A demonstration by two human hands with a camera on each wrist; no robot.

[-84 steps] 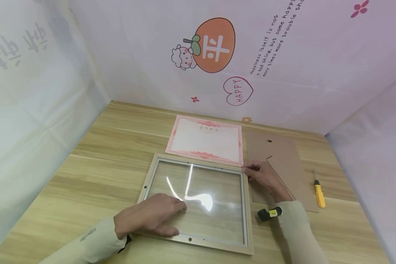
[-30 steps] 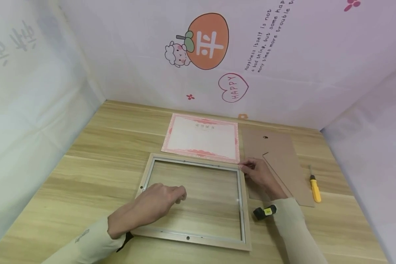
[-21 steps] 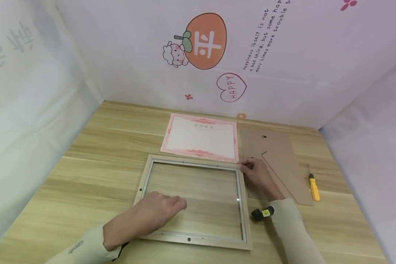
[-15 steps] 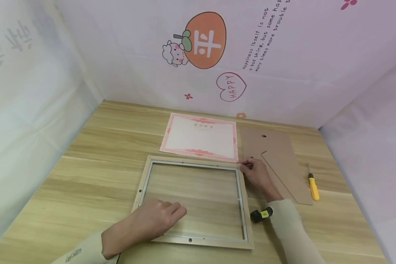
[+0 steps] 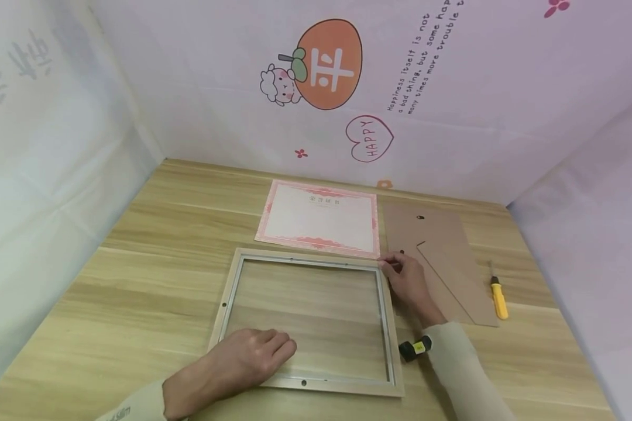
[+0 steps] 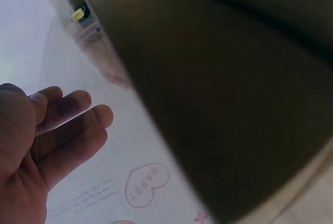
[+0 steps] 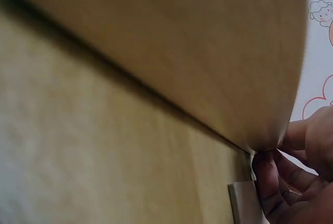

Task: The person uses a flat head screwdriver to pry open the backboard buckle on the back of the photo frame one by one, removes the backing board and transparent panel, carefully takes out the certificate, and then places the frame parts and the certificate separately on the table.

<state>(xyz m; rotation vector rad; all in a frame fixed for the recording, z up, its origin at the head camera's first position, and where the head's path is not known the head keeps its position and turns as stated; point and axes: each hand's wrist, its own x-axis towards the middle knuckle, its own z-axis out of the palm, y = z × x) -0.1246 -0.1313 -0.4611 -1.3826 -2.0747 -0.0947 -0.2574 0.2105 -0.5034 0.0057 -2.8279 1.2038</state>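
Observation:
A light wooden picture frame (image 5: 346, 386) lies on the table with a clear sheet (image 5: 316, 310) over its opening. My left hand (image 5: 255, 354) is above the near-left part of the frame, fingers curled in. In the left wrist view, a thin clear edge runs between the thumb and fingertips (image 6: 96, 117). My right hand (image 5: 408, 280) is at the frame's far right corner. The right wrist view shows its thumb and fingertips (image 7: 266, 169) pinching the sheet's corner, where the sheet bends up. Most of the sheet's outline is hidden by its transparency.
A pink-bordered certificate (image 5: 321, 217) lies behind the frame. To the right is a brown backing board (image 5: 437, 231) with a stand flap, partly under my right arm. A yellow-handled screwdriver (image 5: 499, 299) lies beyond it. Cloth walls (image 5: 216, 105) enclose the table.
My left hand, spread over the sheet at first, has curled its fingers, risen, then come down toward the near side. Bright glare on the sheet has gone. My right hand keeps to the corner.

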